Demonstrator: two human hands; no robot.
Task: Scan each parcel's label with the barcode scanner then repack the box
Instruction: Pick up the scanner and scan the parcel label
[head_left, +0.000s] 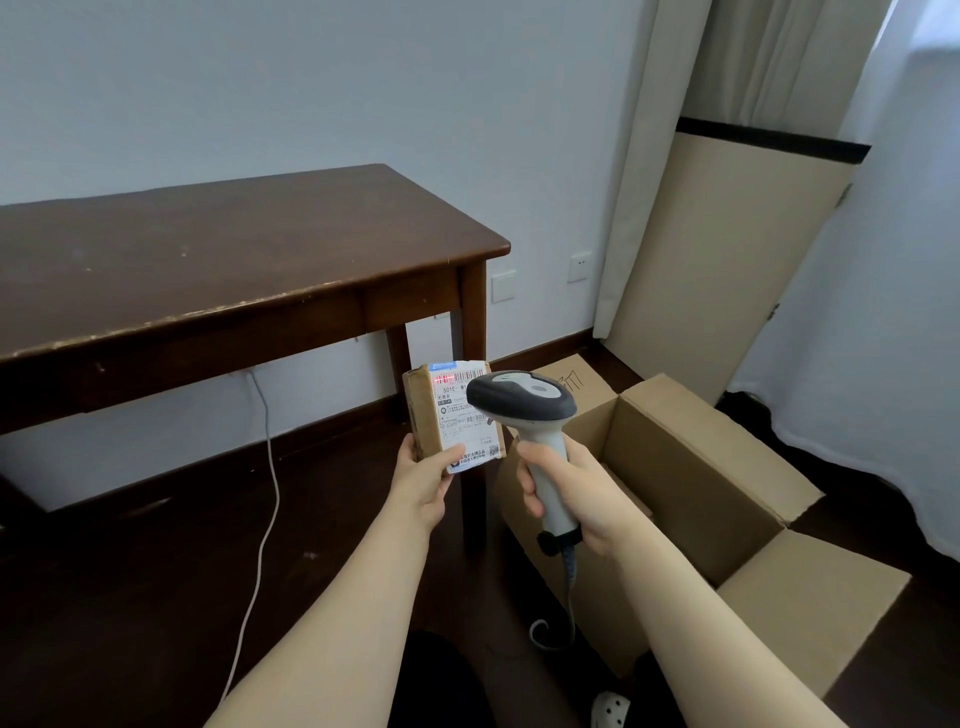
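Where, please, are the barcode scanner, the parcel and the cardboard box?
barcode scanner (511, 405), head view, on its dark head.
parcel (457, 431), head view, on its printed label.
cardboard box (675, 478), head view, on its inner wall.

The wall (260, 78) is pale and plain, and the floor (130, 571) is dark wood. A dark brown desk (208, 249) stands by the wall, with a white cord (267, 493) hanging down under it. White curtains (649, 156) hang on the right beside a tall cream board (727, 260), where soft daylight comes in.
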